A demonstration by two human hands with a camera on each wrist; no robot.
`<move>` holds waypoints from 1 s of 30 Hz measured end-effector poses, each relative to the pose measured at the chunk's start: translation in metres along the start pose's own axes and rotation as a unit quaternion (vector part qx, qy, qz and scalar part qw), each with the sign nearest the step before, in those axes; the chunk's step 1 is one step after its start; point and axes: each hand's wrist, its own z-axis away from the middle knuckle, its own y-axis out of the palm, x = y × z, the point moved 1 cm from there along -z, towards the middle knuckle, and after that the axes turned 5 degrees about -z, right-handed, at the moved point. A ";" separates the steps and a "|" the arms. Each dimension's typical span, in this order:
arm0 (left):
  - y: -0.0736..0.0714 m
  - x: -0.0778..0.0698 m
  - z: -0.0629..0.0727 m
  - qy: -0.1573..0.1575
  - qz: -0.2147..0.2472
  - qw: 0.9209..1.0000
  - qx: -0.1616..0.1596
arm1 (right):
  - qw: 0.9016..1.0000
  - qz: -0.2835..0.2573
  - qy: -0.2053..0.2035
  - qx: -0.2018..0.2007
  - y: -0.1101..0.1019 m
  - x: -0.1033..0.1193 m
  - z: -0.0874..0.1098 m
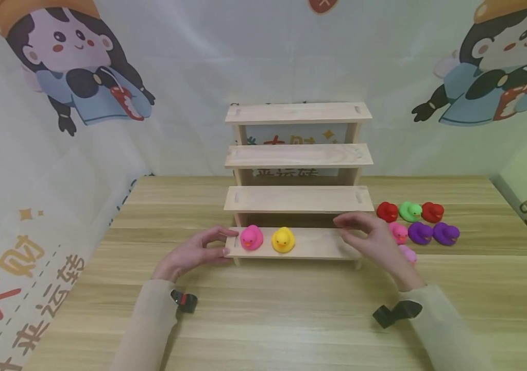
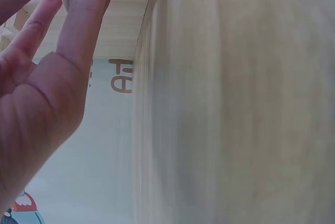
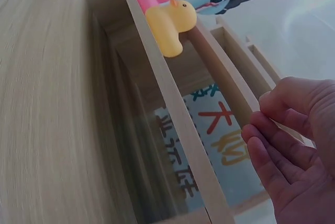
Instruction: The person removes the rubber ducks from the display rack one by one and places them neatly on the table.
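Observation:
A four-tier wooden step shelf (image 1: 298, 199) stands on the table, with a pink rubber duck (image 1: 251, 238) and a yellow rubber duck (image 1: 283, 240) upright on the left half of its lowest step. My left hand (image 1: 198, 250) holds that step's left end, the board's end lying between thumb and fingers in the left wrist view. Above the right end of the same step is my right hand (image 1: 370, 239), its fingers loosely bent and nothing between them. In the right wrist view, this hand (image 3: 293, 150) is apart from the yellow duck (image 3: 170, 22).
Right of the shelf sit more rubber ducks: red ones (image 1: 387, 212), a green one (image 1: 410, 212), purple ones (image 1: 446, 234) and pink ones (image 1: 398, 233), partly behind my right hand. A printed cloth (image 1: 189, 103) hangs behind the wood-grain table (image 1: 272, 314).

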 end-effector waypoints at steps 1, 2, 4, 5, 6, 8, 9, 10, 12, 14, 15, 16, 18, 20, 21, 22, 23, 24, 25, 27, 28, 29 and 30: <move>0.000 0.000 0.000 0.001 0.000 1.000 0.001 | 1.000 -0.002 0.001 0.004 0.002 0.000 -0.001; 0.000 -0.001 0.000 0.001 0.000 1.000 0.001 | 1.000 -0.001 0.006 0.008 0.004 0.001 -0.002; 0.000 -0.002 0.000 0.001 0.001 1.000 0.001 | 1.000 0.004 0.008 0.015 0.009 0.001 -0.004; 0.000 -0.002 0.000 0.001 0.001 1.000 0.001 | 1.000 0.005 0.005 0.019 0.011 0.000 -0.005; 0.001 -0.002 0.000 0.001 0.001 1.000 0.000 | 1.000 0.008 0.006 0.023 0.014 0.000 -0.006; 0.001 -0.002 0.000 0.002 0.000 1.000 0.001 | 0.999 0.011 0.008 0.029 0.019 0.000 -0.007; 0.001 -0.002 0.000 0.003 -0.001 1.000 0.001 | 0.999 0.011 0.008 0.032 0.022 0.000 -0.008; 0.001 -0.002 0.000 0.004 -0.003 1.000 0.001 | 0.999 0.009 0.010 0.036 0.024 0.001 -0.009; 0.001 -0.003 0.001 0.005 -0.008 1.000 0.000 | 0.999 0.007 0.019 0.043 0.030 0.002 -0.011; 0.000 -0.003 0.001 0.005 -0.009 1.000 0.000 | 0.999 0.003 0.017 0.049 0.035 0.005 -0.013; 0.000 -0.003 0.001 0.005 -0.009 1.000 0.001 | 0.999 0.002 0.015 0.051 0.038 0.006 -0.014; 0.000 -0.002 0.001 0.006 -0.008 1.000 0.002 | 0.999 0.000 0.013 0.053 0.040 0.007 -0.016; 0.000 -0.002 0.001 0.008 -0.001 1.000 0.005 | 0.998 -0.004 0.008 0.057 0.045 0.008 -0.019; 0.000 -0.002 0.001 0.011 0.007 1.000 0.009 | 0.998 -0.006 0.005 0.063 0.050 0.010 -0.021; 0.001 -0.002 0.001 0.012 0.011 1.000 0.010 | 0.998 -0.008 0.005 0.067 0.053 0.011 -0.023; 0.001 -0.002 0.001 0.013 0.014 1.000 0.011 | 0.997 -0.010 0.005 0.071 0.055 0.012 -0.024; 0.001 -0.002 0.001 0.013 0.015 1.000 0.011 | 0.997 -0.012 0.003 0.074 0.058 0.013 -0.024; 0.001 -0.002 0.001 0.013 0.015 1.000 0.011 | 0.997 -0.013 0.002 0.077 0.061 0.014 -0.025; 0.001 -0.002 0.001 0.012 0.013 1.000 0.010 | 0.997 -0.016 0.001 0.080 0.063 0.014 -0.026; 0.001 -0.002 0.001 0.011 0.015 1.000 0.009 | 0.996 -0.022 -0.003 0.083 0.068 0.015 -0.026; 0.001 -0.002 0.001 0.010 0.015 1.000 0.009 | 0.996 -0.023 -0.005 0.083 0.070 0.015 -0.027; 0.001 -0.002 0.001 0.009 0.015 1.000 0.008 | 0.996 -0.020 -0.006 0.084 0.072 0.016 -0.027; 0.001 -0.002 0.001 0.008 0.016 1.000 0.008 | 0.996 -0.016 -0.007 0.085 0.074 0.016 -0.027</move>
